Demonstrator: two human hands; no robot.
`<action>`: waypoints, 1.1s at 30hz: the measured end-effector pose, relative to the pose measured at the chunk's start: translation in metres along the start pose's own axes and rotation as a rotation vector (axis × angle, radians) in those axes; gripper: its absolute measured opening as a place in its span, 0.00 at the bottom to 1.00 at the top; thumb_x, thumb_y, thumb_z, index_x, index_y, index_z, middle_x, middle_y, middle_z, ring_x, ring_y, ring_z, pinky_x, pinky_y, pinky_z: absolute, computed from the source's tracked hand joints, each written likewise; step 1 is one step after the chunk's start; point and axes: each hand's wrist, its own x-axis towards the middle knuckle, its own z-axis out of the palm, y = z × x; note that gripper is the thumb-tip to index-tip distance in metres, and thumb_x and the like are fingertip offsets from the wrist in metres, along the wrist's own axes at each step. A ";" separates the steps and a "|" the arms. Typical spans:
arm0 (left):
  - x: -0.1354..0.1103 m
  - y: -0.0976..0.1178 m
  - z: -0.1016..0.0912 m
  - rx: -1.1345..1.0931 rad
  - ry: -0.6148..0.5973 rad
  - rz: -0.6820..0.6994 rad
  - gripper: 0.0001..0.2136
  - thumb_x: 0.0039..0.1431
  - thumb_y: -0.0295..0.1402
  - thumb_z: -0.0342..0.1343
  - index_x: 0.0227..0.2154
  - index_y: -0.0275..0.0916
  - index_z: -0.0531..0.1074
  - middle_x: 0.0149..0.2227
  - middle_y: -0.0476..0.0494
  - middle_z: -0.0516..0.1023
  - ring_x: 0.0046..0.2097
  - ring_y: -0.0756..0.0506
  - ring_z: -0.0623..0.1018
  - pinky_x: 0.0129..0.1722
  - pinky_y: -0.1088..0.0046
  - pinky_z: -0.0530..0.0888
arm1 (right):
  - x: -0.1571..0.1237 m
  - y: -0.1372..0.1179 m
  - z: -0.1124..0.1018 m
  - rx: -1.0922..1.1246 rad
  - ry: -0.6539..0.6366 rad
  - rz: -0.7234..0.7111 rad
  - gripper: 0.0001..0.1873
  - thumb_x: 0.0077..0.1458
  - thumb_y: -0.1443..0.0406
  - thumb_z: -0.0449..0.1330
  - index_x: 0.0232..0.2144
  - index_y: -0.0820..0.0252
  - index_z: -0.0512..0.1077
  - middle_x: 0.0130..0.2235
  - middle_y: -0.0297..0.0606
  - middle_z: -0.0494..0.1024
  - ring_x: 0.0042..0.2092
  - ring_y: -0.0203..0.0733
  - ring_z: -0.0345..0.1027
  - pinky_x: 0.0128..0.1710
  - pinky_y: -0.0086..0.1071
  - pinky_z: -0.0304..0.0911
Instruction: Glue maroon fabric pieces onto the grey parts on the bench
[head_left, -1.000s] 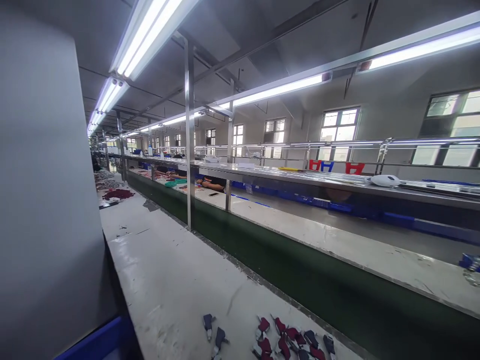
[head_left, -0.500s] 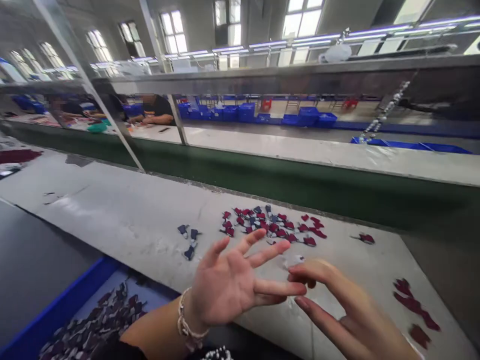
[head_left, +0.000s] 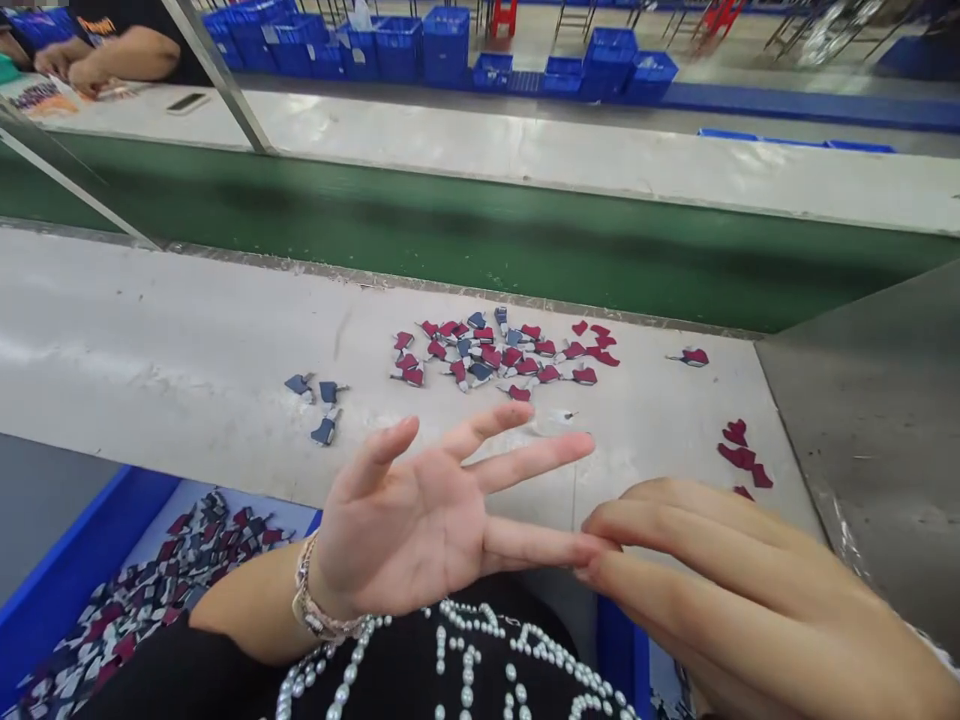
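My left hand (head_left: 435,520) is held palm up over the near edge of the white worktable (head_left: 172,350), fingers spread, nothing in it. My right hand (head_left: 720,590) comes in from the right, its thumb and forefinger pinched on the tip of a left finger. Beyond the hands lies a scatter of small red and navy pieces (head_left: 495,355) on the table. Three navy pieces (head_left: 319,400) lie apart to the left. A few red pieces (head_left: 739,450) lie at the right.
A blue bin (head_left: 82,560) full of the same pieces sits at my lower left. A green conveyor belt (head_left: 480,240) runs behind the table. Across it another person's arms (head_left: 112,55) rest on a far table, with blue crates (head_left: 450,40) behind. A grey panel (head_left: 877,420) stands right.
The view swung down from the ceiling lights and long line to the table. Both hands came into view and stay together, right fingers on the left fingertip.
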 end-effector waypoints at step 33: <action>0.016 0.004 -0.012 0.024 0.111 -0.024 0.27 0.61 0.54 0.43 0.55 0.46 0.70 0.68 0.39 0.63 0.60 0.30 0.74 0.66 0.48 0.57 | 0.001 0.022 0.003 0.006 -0.061 0.022 0.07 0.64 0.74 0.52 0.42 0.61 0.67 0.42 0.38 0.71 0.44 0.35 0.62 0.43 0.31 0.57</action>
